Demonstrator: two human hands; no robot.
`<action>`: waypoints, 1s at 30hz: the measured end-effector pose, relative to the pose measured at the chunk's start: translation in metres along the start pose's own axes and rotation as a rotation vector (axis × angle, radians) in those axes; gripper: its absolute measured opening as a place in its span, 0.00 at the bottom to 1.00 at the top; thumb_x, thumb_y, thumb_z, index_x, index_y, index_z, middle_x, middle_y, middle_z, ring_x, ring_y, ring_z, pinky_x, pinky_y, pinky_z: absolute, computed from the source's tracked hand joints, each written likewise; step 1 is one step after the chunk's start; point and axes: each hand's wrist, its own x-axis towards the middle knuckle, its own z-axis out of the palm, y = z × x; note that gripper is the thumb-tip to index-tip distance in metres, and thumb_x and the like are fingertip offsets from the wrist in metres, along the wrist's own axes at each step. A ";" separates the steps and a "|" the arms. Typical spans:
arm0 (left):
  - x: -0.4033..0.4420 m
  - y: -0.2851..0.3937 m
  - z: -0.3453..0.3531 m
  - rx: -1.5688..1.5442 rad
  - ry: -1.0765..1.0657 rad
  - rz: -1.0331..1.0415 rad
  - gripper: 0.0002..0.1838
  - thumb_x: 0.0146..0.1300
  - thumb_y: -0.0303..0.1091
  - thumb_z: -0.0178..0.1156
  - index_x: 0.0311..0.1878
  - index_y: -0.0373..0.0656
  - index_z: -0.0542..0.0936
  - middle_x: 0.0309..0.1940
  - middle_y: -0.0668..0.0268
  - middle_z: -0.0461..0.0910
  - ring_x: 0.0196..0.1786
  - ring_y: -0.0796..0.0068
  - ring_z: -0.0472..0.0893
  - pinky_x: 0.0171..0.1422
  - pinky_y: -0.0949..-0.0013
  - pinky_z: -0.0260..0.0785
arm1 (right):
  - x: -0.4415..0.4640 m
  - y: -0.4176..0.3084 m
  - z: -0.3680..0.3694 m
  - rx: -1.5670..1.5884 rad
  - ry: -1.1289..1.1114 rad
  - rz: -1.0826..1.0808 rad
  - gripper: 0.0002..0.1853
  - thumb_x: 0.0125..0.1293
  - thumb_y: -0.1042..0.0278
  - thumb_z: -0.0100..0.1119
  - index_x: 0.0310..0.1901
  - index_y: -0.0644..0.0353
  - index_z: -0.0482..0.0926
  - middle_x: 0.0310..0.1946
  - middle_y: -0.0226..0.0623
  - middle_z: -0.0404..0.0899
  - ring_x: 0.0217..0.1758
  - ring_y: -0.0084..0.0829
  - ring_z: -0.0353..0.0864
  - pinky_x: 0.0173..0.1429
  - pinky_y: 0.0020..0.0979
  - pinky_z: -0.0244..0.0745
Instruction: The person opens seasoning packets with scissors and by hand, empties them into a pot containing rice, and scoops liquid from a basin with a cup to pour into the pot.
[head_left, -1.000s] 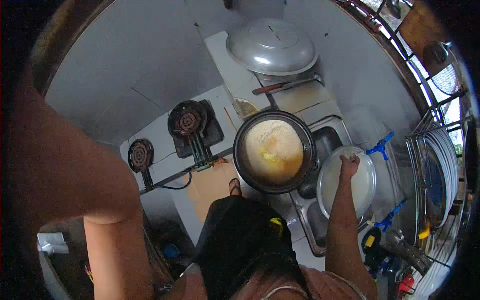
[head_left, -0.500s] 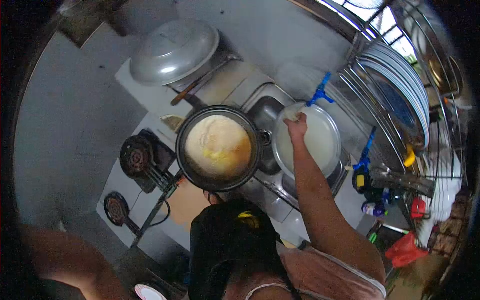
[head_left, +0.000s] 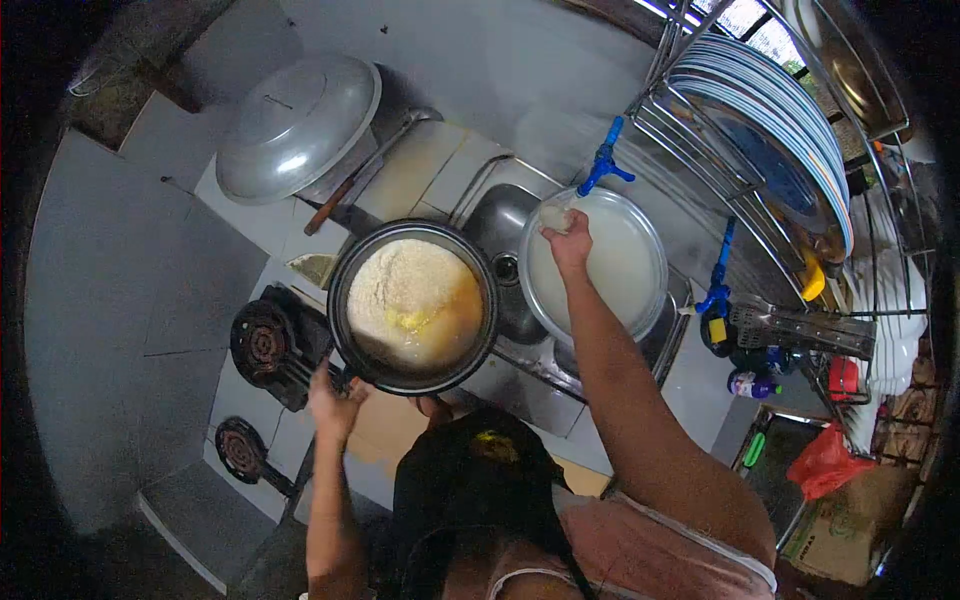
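Observation:
My right hand (head_left: 569,240) is closed on a small pale, see-through thing (head_left: 552,216) at the far-left rim of a wide metal basin (head_left: 660,262). Cloudy whitish liquid fills the basin, which rests over the sink. My left hand (head_left: 336,404), fingers apart and holding nothing, is at the lower left of a dark round pan (head_left: 343,350), beside the stove; I cannot tell whether it touches the pan. Inside the pan lies a heap of pale, grainy stuff (head_left: 410,285), yellow in the middle, with brownish-yellow liquid at its right side.
A two-burner stove (head_left: 262,345) stands left. Behind it are a large lidded pot (head_left: 300,125) and a wooden-handled tool (head_left: 330,207). Blue taps (head_left: 605,160) overhang the sink (head_left: 505,225). A rack of plates (head_left: 800,120) is at right, with a red plastic bag (head_left: 828,462) below.
My left hand has come in from the lower left to the pan's side. My right hand still grips the pale thing at the basin. The view has shifted slightly.

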 end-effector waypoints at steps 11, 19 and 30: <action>-0.001 -0.006 0.062 0.601 -0.112 -0.223 0.81 0.29 0.56 0.91 0.85 0.34 0.53 0.79 0.42 0.66 0.78 0.39 0.67 0.81 0.45 0.64 | -0.007 -0.006 0.000 0.070 0.012 -0.035 0.41 0.44 0.60 0.88 0.60 0.57 0.76 0.49 0.43 0.88 0.53 0.42 0.89 0.63 0.40 0.83; 0.013 0.019 0.056 0.710 -0.216 -0.305 0.82 0.33 0.58 0.90 0.86 0.37 0.48 0.83 0.54 0.61 0.83 0.48 0.62 0.85 0.46 0.57 | 0.001 0.008 0.005 -0.025 -0.008 -0.036 0.41 0.45 0.59 0.88 0.61 0.60 0.77 0.51 0.43 0.88 0.54 0.42 0.88 0.62 0.40 0.82; 0.020 0.007 0.067 0.707 -0.306 -0.362 0.88 0.32 0.61 0.90 0.87 0.35 0.41 0.74 0.50 0.75 0.75 0.45 0.74 0.78 0.45 0.62 | -0.001 0.013 0.008 0.115 0.012 -0.074 0.40 0.46 0.62 0.89 0.61 0.59 0.76 0.52 0.43 0.88 0.55 0.41 0.89 0.63 0.38 0.82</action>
